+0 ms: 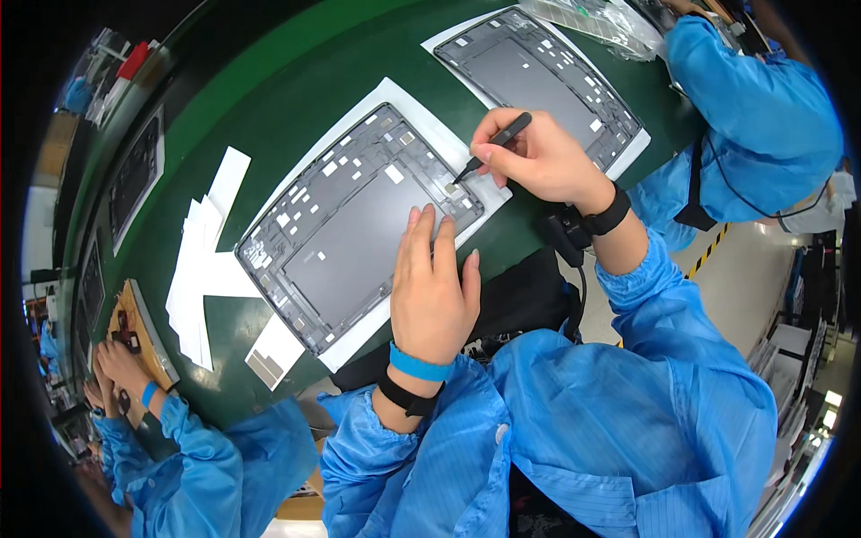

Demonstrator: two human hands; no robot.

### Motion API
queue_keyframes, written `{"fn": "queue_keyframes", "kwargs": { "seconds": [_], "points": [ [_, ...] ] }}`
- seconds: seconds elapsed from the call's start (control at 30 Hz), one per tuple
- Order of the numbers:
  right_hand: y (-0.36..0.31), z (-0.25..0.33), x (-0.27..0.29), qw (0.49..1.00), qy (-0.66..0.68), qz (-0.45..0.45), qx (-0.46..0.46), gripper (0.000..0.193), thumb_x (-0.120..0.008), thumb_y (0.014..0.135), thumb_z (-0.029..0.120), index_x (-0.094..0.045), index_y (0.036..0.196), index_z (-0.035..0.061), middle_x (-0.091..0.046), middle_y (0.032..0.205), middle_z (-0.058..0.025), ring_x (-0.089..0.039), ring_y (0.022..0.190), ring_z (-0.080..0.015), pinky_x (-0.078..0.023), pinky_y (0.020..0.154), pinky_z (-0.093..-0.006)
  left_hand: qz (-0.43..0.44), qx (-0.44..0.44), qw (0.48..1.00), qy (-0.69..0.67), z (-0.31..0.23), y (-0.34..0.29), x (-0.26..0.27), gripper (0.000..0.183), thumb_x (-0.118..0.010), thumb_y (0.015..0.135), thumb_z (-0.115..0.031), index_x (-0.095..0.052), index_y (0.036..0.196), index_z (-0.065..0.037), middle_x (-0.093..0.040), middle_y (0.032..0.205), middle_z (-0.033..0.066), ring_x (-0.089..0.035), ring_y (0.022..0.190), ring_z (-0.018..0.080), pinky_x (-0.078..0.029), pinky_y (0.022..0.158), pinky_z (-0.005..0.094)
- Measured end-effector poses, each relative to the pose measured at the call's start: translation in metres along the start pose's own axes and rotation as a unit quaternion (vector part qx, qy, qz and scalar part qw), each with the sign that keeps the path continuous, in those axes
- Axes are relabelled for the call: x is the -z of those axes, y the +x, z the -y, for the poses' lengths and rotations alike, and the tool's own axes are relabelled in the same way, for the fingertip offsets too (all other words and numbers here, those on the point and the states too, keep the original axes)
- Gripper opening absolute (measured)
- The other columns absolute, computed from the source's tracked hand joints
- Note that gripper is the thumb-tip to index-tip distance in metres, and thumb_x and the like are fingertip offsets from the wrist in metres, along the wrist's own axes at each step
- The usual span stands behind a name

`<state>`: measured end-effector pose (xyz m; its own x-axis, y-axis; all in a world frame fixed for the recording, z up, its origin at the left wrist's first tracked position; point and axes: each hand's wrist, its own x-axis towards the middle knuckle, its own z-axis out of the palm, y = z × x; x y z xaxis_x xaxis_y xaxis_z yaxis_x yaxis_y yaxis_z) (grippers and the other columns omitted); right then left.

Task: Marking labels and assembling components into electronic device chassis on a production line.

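A dark grey tablet housing lies inner side up on a white sheet, dotted with several small white and tan patches. My left hand rests on the housing's near edge, fingers stretched out and slightly apart, holding nothing. Above the right end of the housing, my right hand is closed around slim black tweezers. Their tip points down at a small tan patch near the housing's right edge. Whether the tip grips anything is too small to tell.
The green table holds a second housing at far right and loose white paper strips at left. A small patch card lies at the near edge. Co-workers in blue sit at right and left. Clear plastic lies far right.
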<state>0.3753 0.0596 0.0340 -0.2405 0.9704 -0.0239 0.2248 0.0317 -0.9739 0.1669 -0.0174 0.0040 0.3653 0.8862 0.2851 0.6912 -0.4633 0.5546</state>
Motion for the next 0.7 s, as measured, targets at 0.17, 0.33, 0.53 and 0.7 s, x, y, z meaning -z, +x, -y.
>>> {"fn": "queue_keyframes", "kwargs": {
  "seconds": [0.17, 0.33, 0.53, 0.7],
  "points": [
    [0.001, 0.01, -0.002, 0.995, -0.1, 0.006, 0.023, 0.013, -0.062, 0.091, 0.012, -0.062, 0.089, -0.0008, -0.06, 0.071, -0.0036, -0.056, 0.06, -0.0091, -0.043, 0.054, -0.0257, 0.007, 0.001, 1.0, 0.016, -0.001, 0.003, 0.0, 0.04, -0.066, 0.089, -0.013, -0.057, 0.124, 0.004, -0.051, 0.136, 0.0225, -0.052, 0.126, 0.0406, -0.047, 0.099, 0.0443],
    [0.005, 0.019, -0.005, 0.974, -0.198, 0.006, 0.114, 0.014, -0.062, 0.086, 0.012, -0.063, 0.087, -0.0018, -0.066, 0.067, -0.0159, -0.064, 0.059, -0.0293, -0.049, 0.057, -0.0354, 0.002, -0.011, 0.999, 0.046, -0.003, 0.005, -0.001, 0.041, -0.066, 0.089, -0.013, -0.056, 0.124, 0.004, -0.051, 0.135, 0.0227, -0.054, 0.122, 0.0406, -0.048, 0.097, 0.0436],
    [0.002, 0.021, -0.008, 0.969, -0.209, -0.006, 0.133, 0.011, -0.062, 0.086, 0.01, -0.063, 0.087, -0.0008, -0.063, 0.065, -0.0119, -0.061, 0.054, -0.0205, -0.044, 0.051, -0.0305, 0.008, 0.02, 0.998, 0.055, -0.011, 0.01, -0.001, 0.046, -0.067, 0.087, -0.016, -0.055, 0.127, 0.004, -0.049, 0.136, 0.0233, -0.056, 0.116, 0.0397, -0.048, 0.096, 0.0442],
    [-0.001, 0.026, -0.011, 0.971, -0.212, -0.017, 0.11, 0.012, -0.061, 0.085, 0.009, -0.062, 0.085, -0.0025, -0.065, 0.065, -0.0175, -0.065, 0.061, -0.0329, -0.05, 0.058, -0.0376, 0.015, 0.002, 0.99, 0.137, -0.018, 0.025, -0.005, 0.055, -0.07, 0.085, -0.029, -0.056, 0.131, 0.0, -0.049, 0.135, 0.0224, -0.052, 0.118, 0.0369, -0.046, 0.092, 0.0435]
  ]
}}
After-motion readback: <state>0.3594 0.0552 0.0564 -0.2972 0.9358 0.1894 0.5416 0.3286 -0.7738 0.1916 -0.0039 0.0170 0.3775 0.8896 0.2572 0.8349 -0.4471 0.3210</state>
